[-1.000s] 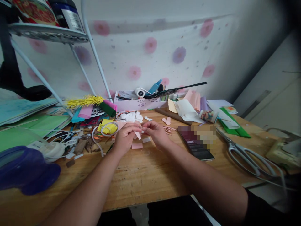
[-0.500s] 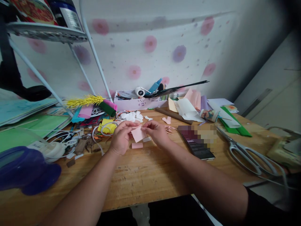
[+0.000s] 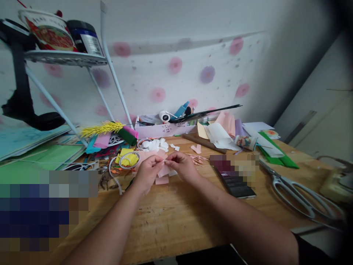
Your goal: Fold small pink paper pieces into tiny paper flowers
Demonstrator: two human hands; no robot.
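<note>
Near the middle of the wooden table, my left hand and my right hand meet fingertip to fingertip. Both pinch a pale pink piece of paper along its upper edge, partly hidden behind the fingers. A small pink paper piece lies on the wood just below, with a pale scrap beside it. Larger pink paper is spread behind my left hand. To the right of my right hand lie several thin twisted pink strips.
A phone and large scissors lie on the right. Yellow paper, white petal-like pieces and a brown roll lie behind the hands. A white shelf stand rises at left; a white box holds tools.
The pink paper, earlier held up flat and facing me, is now pinched at its top edge with my fingertips closer together. The camera view has tilted upward.
</note>
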